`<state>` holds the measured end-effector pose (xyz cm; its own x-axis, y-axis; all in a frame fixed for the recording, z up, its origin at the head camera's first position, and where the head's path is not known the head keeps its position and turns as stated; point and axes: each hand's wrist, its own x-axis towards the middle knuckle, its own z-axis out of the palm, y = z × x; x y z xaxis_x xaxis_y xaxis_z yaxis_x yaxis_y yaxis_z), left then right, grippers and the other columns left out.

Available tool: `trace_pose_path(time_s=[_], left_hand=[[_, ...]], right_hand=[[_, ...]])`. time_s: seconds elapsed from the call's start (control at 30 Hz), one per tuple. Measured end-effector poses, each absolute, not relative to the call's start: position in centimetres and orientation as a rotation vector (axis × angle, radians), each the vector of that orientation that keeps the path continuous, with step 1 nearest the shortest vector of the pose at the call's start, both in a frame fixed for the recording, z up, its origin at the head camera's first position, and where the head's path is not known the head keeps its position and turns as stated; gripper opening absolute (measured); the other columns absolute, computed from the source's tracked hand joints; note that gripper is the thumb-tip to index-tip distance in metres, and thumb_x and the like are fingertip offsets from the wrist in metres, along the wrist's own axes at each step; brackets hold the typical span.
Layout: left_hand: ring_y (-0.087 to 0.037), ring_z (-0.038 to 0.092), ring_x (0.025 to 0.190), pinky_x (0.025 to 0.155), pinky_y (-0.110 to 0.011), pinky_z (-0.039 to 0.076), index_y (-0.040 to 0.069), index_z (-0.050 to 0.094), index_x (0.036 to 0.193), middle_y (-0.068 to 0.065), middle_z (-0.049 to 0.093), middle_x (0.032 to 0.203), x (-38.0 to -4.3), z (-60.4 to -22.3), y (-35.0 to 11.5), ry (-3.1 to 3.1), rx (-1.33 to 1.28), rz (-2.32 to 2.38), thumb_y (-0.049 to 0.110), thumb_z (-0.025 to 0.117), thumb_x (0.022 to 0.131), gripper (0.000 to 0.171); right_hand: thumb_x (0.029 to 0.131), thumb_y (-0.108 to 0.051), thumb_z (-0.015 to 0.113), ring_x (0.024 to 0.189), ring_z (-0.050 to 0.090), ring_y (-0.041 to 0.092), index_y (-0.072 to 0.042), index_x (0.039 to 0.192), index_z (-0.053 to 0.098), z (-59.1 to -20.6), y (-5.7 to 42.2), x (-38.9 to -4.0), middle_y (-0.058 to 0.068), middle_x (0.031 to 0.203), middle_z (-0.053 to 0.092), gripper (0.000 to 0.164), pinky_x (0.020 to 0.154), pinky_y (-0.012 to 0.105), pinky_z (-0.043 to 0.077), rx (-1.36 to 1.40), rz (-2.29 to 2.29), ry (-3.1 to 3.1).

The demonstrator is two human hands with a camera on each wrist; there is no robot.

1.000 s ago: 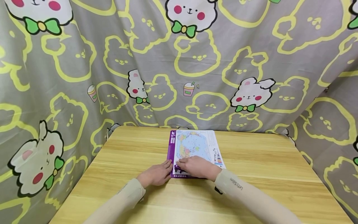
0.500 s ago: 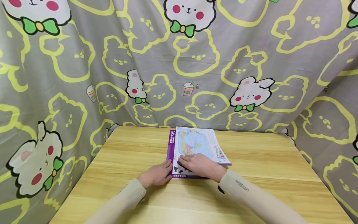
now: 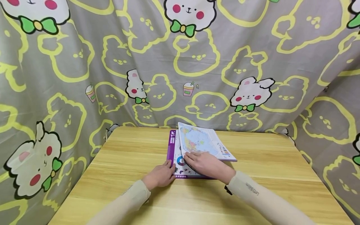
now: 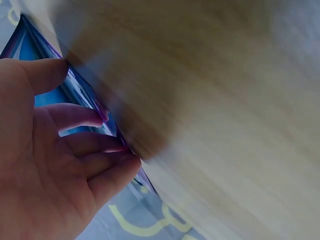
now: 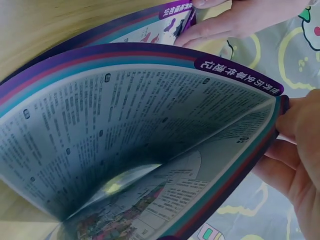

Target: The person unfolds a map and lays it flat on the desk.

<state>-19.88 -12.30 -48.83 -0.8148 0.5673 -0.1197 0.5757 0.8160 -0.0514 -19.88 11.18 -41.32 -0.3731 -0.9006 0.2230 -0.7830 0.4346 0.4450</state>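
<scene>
A folded map (image 3: 199, 140) with a purple border lies near the table's back edge in the head view, its upper part lifted and shifted right over the lower part. My right hand (image 3: 206, 165) grips the lifted part by its left edge. From the right wrist, panels of small printed text (image 5: 125, 105) show inside the fold, and my right fingers (image 5: 277, 165) pinch its corner. My left hand (image 3: 160, 175) rests with its fingers on the lower left corner of the bottom part. In the left wrist view my left fingers (image 4: 107, 155) touch the sheet's edge, loosely bent.
The folded map lies on a light wood table (image 3: 135, 147). A grey curtain (image 3: 157, 62) printed with yellow rabbit outlines hangs behind the table and along both sides.
My right hand has moved right and slightly up, carrying the map's upper part with it. More of the printed lower part shows at left. My left hand has stayed at the corner.
</scene>
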Motion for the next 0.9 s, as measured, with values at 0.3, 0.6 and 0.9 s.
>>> trace_pose_path(time_s=[0.3, 0.6, 0.9], left_hand=[[-0.038, 0.039, 0.13, 0.103, -0.045, 0.038, -0.001, 0.048, 0.136, -0.025, 0.042, 0.14, -19.8, -48.8, -12.0, 2.892, 0.874, -0.155, 0.041, 0.047, 0.097, 0.057], [-0.038, 0.039, 0.13, 0.102, -0.045, 0.039, -0.003, 0.048, 0.135, -0.026, 0.043, 0.139, -19.8, -48.8, -12.0, 2.891, 0.853, -0.177, 0.043, 0.047, 0.097, 0.059], [-0.038, 0.039, 0.13, 0.103, -0.046, 0.039, -0.004, 0.047, 0.135, -0.027, 0.042, 0.139, -19.4, -48.4, -12.4, 2.891, 0.823, -0.154, 0.042, 0.049, 0.097, 0.06]], right_hand=[[0.094, -0.01, 0.056, 0.114, 0.058, 0.022, -0.006, 0.131, 0.056, -40.5, 12.7, -19.2, 0.009, 0.131, 0.057, 0.038, 0.089, 0.036, 0.051, 1.391, -0.383, -2.284], [0.089, -0.005, 0.062, 0.11, 0.06, 0.024, -0.005, 0.128, 0.058, -40.0, 13.9, -19.0, 0.011, 0.127, 0.059, 0.039, 0.087, 0.035, 0.052, 1.406, -0.399, -2.177], [0.086, 0.0, 0.06, 0.113, 0.058, 0.026, -0.003, 0.13, 0.056, -39.5, 15.4, -18.8, 0.013, 0.13, 0.057, 0.045, 0.081, 0.036, 0.054, 1.401, -0.347, -2.183]])
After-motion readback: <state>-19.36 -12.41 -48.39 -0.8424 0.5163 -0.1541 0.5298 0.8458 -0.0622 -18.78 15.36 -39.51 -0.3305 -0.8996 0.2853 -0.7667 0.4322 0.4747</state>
